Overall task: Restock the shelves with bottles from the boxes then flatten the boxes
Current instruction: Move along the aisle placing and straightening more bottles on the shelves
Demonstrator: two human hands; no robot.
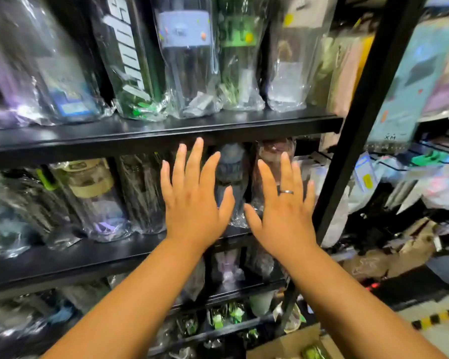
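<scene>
Bottles [184,73] in clear bags [283,99], labels [183,29] illegible

Single head view, close, facing forward and slightly down at black shelf [166,130], hands foreground.

Frame centre: left hand [192,203] and right hand [283,211] raised side by side, fingers straight and spread, backs to camera, in front of the middle shelf [62,257]. Ring [285,192] on the right hand. Contact with stock cannot be told.

Between the hands: grey-blue bottle [230,164] in a clear bag, upright. Pinkish bagged bottle [272,151] behind the right fingers.

Upper shelf [166,130]: row of bagged bottles, upright.

Black upright post [368,99] at right. Open cardboard box [290,343] at bottom right. Motion blur at the edges.
</scene>
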